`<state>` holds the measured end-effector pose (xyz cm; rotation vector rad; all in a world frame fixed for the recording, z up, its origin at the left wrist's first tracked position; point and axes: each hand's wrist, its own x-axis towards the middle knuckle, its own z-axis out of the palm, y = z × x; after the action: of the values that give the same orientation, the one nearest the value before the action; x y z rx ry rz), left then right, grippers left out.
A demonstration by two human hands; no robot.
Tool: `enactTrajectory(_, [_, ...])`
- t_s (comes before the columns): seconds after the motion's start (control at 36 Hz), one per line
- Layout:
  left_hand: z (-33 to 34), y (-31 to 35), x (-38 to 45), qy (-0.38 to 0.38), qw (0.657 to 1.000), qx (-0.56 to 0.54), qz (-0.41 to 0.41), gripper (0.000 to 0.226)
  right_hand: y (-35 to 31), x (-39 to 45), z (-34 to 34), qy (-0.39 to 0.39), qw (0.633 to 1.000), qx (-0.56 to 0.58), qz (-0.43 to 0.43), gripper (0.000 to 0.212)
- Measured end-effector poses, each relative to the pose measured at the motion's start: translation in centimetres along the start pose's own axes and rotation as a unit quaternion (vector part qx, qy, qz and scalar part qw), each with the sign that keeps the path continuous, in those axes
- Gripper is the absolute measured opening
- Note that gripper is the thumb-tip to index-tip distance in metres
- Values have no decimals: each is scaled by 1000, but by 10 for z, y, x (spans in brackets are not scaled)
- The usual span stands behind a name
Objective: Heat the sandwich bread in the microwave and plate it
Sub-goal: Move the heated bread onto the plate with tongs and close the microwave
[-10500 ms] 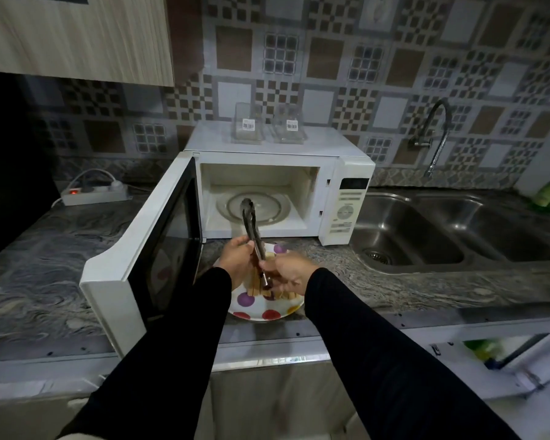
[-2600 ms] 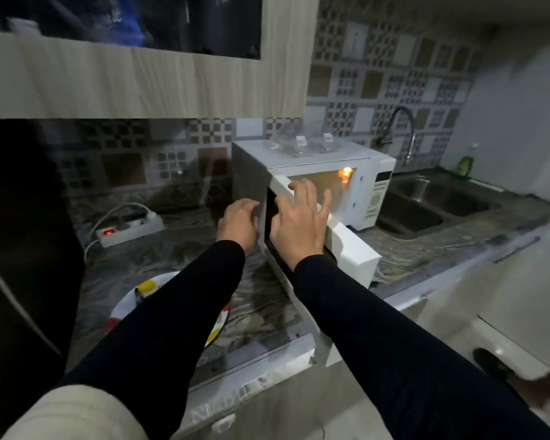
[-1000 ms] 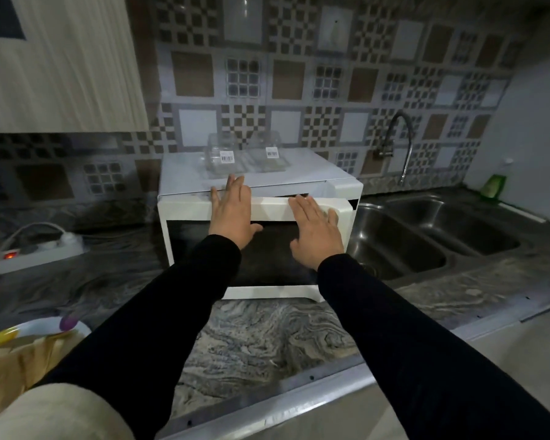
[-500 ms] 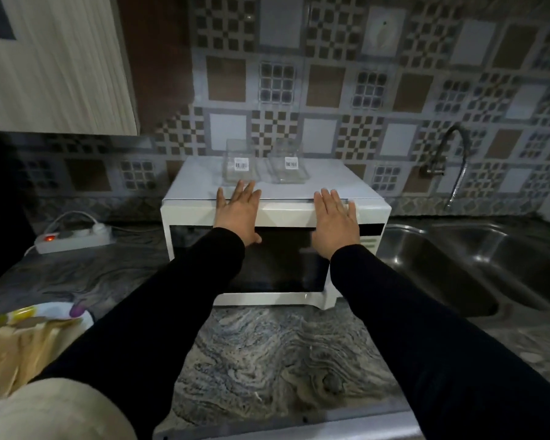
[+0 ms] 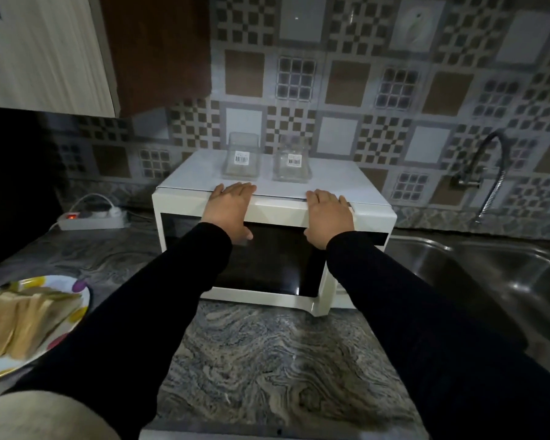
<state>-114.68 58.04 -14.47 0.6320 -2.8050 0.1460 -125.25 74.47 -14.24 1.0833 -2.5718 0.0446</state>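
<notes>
Your marbled stone counter (image 5: 267, 354) carries the microwave (image 5: 372, 214), the dotted plate (image 5: 77, 315) and a power strip (image 5: 91, 221).

sleeves: long, black, to the wrists | hands (image 5: 231, 211): bare, no rings

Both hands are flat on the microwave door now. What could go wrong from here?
1. The two clear plastic containers on the white microwave sit just behind the left hand and right hand; a push could jolt them off.
2. The polka-dot plate of bread slices lies beside the left sleeve; pulling back could catch it.
3. Whether the door is latched cannot be told.
</notes>
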Motion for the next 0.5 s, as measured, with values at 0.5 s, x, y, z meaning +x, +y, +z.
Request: enactTrajectory(0.5, [11, 11, -5, 80, 996, -14, -29, 92, 5, -2, 12, 87, 995, 53, -7, 44])
